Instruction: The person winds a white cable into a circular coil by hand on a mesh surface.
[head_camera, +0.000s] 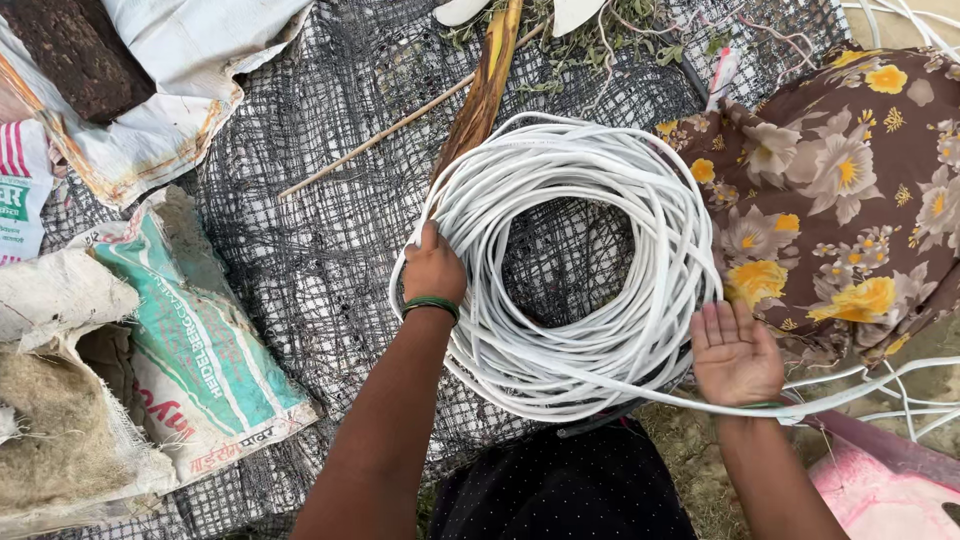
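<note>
Coil of white cable (560, 270), springy and probably heavy, is pinned on the black mesh sheet (300, 250), gripped at its left rim by the left hand (433, 268) while the right hand (735, 352) lies flat and unclosed against its right rim, printed sacks (190, 340) lying toward the sheet's left edge.

A crumpled white-and-teal woven sack (200, 340) with red print lies at left; a torn white sack (160, 120) lies above it.

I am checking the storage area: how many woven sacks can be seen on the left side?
3: a white sack at upper left, a green-and-white one at mid-left, a torn fibre-filled one at lower left. Others may lie outside the frame.
</note>
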